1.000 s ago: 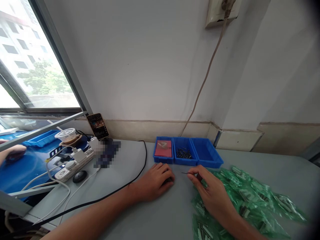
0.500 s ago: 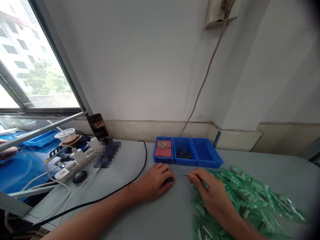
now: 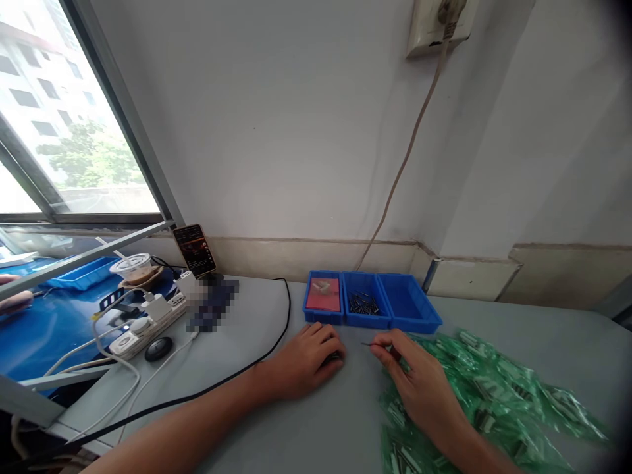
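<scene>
My left hand (image 3: 306,361) rests on the grey table (image 3: 257,395) with its fingers curled over a small dark object I cannot make out. My right hand (image 3: 412,382) lies just to the right of it, thumb and fingers pinched on a thin dark pin (image 3: 366,343) that points left towards the left hand. The right wrist lies over a heap of green plastic bags (image 3: 494,401) with small parts inside. Just beyond both hands stand three joined blue bins (image 3: 417,309); the middle one holds several dark pins (image 3: 362,304), the left one a red pad (image 3: 323,293).
A black cable (image 3: 276,329) curves across the table left of my left arm. Farther left lie a white power strip (image 3: 148,319), a propped phone (image 3: 194,249), a cup (image 3: 129,266) and a blue surface (image 3: 44,329) where another person's hand (image 3: 14,301) shows.
My right hand dipped slightly and drew a little nearer to me with the pin still pinched. The left hand stayed put. The other person's hand at far left shifted.
</scene>
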Demonstrator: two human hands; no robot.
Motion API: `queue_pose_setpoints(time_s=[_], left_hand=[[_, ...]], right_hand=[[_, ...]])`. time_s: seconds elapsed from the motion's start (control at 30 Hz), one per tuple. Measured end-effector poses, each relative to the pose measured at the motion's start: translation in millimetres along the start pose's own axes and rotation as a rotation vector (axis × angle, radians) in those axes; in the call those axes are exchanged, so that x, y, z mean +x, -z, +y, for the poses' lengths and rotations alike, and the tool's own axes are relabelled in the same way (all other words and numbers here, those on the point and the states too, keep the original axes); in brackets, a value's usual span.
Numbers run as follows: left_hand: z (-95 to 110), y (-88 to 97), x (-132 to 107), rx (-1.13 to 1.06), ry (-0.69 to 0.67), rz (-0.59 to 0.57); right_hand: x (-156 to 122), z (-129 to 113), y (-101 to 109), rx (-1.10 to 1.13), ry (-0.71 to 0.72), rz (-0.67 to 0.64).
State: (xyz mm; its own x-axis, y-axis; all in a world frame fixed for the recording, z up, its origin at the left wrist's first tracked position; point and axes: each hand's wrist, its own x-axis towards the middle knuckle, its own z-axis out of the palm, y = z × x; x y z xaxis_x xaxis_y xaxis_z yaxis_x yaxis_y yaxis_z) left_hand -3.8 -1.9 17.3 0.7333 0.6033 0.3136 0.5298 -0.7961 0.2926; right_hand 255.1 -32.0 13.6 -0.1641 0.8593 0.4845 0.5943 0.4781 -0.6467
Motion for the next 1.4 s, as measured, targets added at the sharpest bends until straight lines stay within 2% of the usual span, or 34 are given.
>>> queue_pose_setpoints(time_s=[1.07,1.4], left_hand=[[-1.5,-1.5,-1.0,0.015,-0.005,0.005],[-2.0,-1.6,-1.2,0.008,-0.009,0.012]], right_hand=[[1.3,-2.8,2.2,-0.019,0.018,-0.036],[1.3,-3.6,2.2,-0.025,-0.032,0.012]])
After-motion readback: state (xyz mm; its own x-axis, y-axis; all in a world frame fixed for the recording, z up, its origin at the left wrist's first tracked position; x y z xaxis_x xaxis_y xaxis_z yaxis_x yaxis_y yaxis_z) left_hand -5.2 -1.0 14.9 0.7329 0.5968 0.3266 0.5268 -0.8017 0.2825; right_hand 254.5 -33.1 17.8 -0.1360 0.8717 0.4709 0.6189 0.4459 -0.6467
